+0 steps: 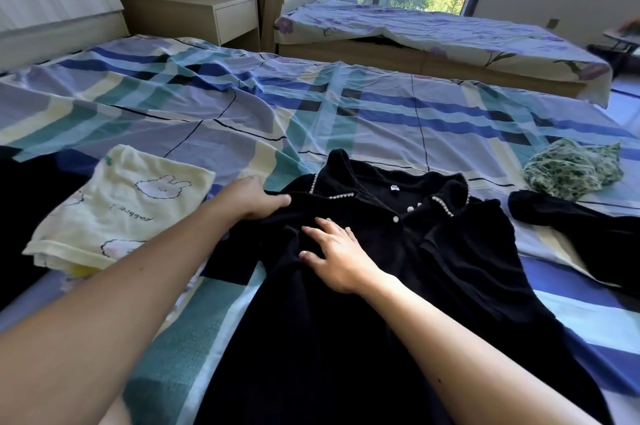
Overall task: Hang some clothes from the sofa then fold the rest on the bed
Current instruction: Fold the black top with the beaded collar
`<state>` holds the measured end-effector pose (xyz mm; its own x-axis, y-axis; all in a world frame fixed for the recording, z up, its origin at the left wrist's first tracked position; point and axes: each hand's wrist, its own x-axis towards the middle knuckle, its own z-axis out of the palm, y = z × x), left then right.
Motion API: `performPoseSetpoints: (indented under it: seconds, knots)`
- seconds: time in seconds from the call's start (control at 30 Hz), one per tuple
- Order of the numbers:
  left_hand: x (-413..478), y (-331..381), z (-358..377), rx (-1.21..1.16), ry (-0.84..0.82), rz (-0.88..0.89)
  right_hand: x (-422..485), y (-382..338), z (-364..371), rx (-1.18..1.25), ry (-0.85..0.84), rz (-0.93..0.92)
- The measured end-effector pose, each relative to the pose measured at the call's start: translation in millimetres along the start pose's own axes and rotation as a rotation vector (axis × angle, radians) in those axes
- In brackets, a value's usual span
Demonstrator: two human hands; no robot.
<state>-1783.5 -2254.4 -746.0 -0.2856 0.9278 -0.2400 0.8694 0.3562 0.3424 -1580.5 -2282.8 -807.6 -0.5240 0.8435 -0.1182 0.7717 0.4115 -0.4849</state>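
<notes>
- Folded cream top lies far left on the bed.
- Left hand grasps the black dress at its shoulder.
- Right hand, fingers spread, gripping nothing, presses the chest flat.
- Risk: an uneven pull could bunch the fold.

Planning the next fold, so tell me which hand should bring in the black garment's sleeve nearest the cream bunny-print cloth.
Left. The left hand sits at that edge of the black garment, fingers curled on the fabric; the right hand lies flat mid-chest, probably better kept pinning it.
</notes>
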Motion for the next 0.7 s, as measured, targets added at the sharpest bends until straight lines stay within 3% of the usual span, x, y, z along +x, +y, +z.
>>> performPoseSetpoints:
  seconds: [0.07,0.13,0.27,0.37,0.43,0.57,0.63,0.7]
  knots:
    - [0,-3,2,0.143,0.07,0.019,0,1,1,-0.01,0.008,-0.007]
    - [3,3,-7,0.133,0.21,0.0,0,2,2,-0.021,0.014,-0.012]
    - [11,12,-39,-0.173,0.537,0.051,-1,1,3,-0.022,0.03,-0.019]
    - [14,10,-47,-0.308,0.678,0.094,-1,0,2,-0.027,0.029,-0.011]
    - [16,7,-47,-0.306,0.649,0.055,1,-3,0,-0.014,0.098,0.005]
    - [22,2,-50,-0.229,0.543,-0.032,17,-17,-8,0.09,0.41,0.007]
    - [23,2,-51,-0.179,0.518,-0.039,34,-22,-7,0.031,0.374,0.017]
    - [24,3,-52,-0.112,0.48,-0.023,49,-23,-4,-0.041,0.174,0.068]
